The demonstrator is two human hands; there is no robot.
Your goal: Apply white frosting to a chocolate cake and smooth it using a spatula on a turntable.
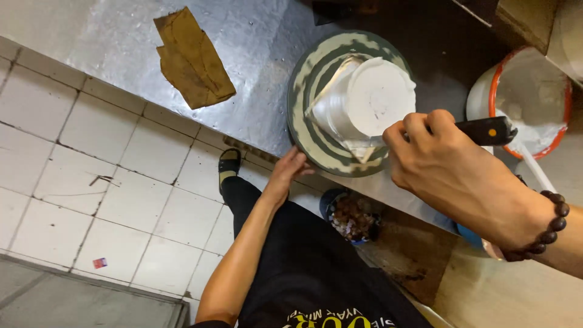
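A round white cake stands on a shiny silver board on a green-and-cream striped turntable, which sits on a steel counter. My left hand rests its fingers on the turntable's near rim. My right hand, with a bead bracelet on the wrist, grips the black handle of a spatula at the cake's right side. The blade is hidden behind my hand.
A white bucket with an orange rim holds white cream at the right, a white handle sticking out. A brown rag lies on the counter. Below are tiled floor, my sandalled foot and a blue bowl of scraps.
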